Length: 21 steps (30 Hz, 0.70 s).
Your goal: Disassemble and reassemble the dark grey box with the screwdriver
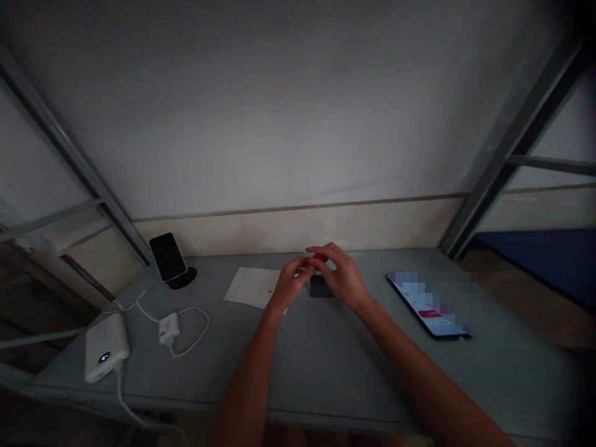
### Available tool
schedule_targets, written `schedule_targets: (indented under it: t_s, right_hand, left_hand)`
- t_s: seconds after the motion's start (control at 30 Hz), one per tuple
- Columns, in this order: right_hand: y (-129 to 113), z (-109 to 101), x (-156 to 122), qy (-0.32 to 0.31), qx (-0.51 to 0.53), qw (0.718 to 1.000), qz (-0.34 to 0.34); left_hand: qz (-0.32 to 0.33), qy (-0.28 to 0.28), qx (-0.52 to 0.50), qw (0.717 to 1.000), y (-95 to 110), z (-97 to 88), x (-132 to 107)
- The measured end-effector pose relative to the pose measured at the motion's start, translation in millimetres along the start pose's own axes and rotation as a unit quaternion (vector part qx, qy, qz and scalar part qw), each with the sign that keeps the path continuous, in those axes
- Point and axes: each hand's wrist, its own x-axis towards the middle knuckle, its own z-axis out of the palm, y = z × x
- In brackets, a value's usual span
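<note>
Both hands meet over the middle of the grey tabletop (pixel 335 360), their fingertips on a small red object (pixel 318 256) that is mostly covered. Its kind cannot be made out. My left hand (pixel 294 282) is closed, thumb and fingers pinched at the red object's near side. From the right and above, my right hand (pixel 342 273) curls its fingers around the same object. Below the hands lies a small dark box-like item (pixel 320 287), partly hidden by the right hand. A white sheet or flat packet (pixel 251 287) rests beside and partly behind the left hand.
On the right lies a tablet (pixel 428 307) with a lit screen. A phone (pixel 167 256) leans on a round dark stand at the back left. Nearer are a white power bank (pixel 107 349) and a white adapter (pixel 169 328) with cables. Metal posts (pixel 512 149) flank the wall.
</note>
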Motion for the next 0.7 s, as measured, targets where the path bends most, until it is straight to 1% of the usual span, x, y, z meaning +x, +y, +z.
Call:
schedule_targets:
  t_s: [0.07,0.13,0.2,0.33,0.47,0.6,0.7]
  right_hand:
    - [-0.1,-0.4,-0.5,0.005,-0.003,1.0,0.002]
    - [-0.9,-0.8,-1.1,-0.006,0.002,1.0,0.002]
    - [-0.7,-0.7,-1.6,-0.018,0.007,1.0,0.008]
    - [3.7,1.4,-2.6,-0.005,0.004,1.0,0.021]
    - [5.5,5.1,-3.3,0.015,0.006,0.999,0.03]
    - [3.4,8.2,-3.6,0.016,0.001,0.999,0.036]
    - [4.0,6.8,-4.2,0.023,0.005,0.999,0.028]
  left_hand:
    - [-0.013,-0.038,-0.005,0.999,-3.3,-1.1,-0.8]
    - [-0.033,-0.075,-0.008,0.997,-7.1,-2.4,-1.2]
    - [-0.049,-0.09,-0.014,0.995,-10.6,-3.6,-1.1]
    - [-0.058,-0.076,-0.044,0.994,-14.9,-4.7,-0.1]
    - [-0.047,-0.067,-0.059,0.995,-16.5,-2.9,-0.6]
    - [-0.041,-0.066,-0.033,0.996,-15.5,-0.7,-0.7]
    - [-0.028,-0.079,0.013,0.996,-8.0,-9.4,-0.9]
